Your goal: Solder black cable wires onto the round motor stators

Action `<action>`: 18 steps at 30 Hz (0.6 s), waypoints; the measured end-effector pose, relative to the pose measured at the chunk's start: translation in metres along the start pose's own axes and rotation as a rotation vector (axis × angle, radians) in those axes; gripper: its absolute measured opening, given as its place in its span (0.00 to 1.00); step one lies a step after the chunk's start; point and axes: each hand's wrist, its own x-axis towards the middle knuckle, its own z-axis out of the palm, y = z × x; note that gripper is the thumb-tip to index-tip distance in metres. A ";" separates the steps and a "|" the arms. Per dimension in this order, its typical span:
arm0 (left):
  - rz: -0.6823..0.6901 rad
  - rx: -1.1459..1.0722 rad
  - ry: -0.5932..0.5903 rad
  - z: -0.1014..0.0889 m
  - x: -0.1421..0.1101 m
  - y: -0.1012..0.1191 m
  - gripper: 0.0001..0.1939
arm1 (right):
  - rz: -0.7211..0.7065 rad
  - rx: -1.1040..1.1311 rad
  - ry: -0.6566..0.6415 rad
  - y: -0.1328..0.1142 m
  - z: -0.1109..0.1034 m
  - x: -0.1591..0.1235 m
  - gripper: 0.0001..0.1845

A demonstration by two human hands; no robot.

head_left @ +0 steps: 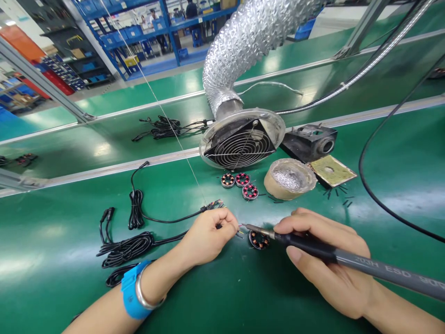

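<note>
My right hand [333,260] is closed around the grip of a soldering iron [313,248]. Its tip points left, at a thin wire end [240,226] that sticks out of my left hand [212,232]. The fingers of my left hand are pinched on that cable wire, and they hide part of it. Just below the iron's tip lies a motor stator [259,239] with copper windings. Other loose coloured wire ends [217,203] lie behind my left hand. Whether the tip touches the wire, I cannot tell.
Bundled black cables [128,248] lie at the left. Behind are several stators [242,179], a bowl of solder bits [290,178], a sponge [332,170], an iron stand [311,141] and a fume extractor [243,144] with a foil duct [243,51]. A black cord [368,185] loops at right.
</note>
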 end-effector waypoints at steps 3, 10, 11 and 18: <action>-0.007 0.005 -0.002 0.000 0.000 -0.001 0.09 | -0.021 0.011 -0.009 0.000 0.000 -0.001 0.09; -0.016 0.013 0.000 0.000 0.000 -0.005 0.09 | -0.123 0.003 -0.056 -0.002 0.000 -0.003 0.12; -0.014 0.015 0.000 0.000 0.000 -0.005 0.09 | -0.133 -0.001 -0.067 -0.002 0.001 -0.004 0.12; -0.024 0.029 0.004 0.001 -0.001 -0.003 0.09 | -0.221 0.008 0.003 0.001 0.002 -0.003 0.14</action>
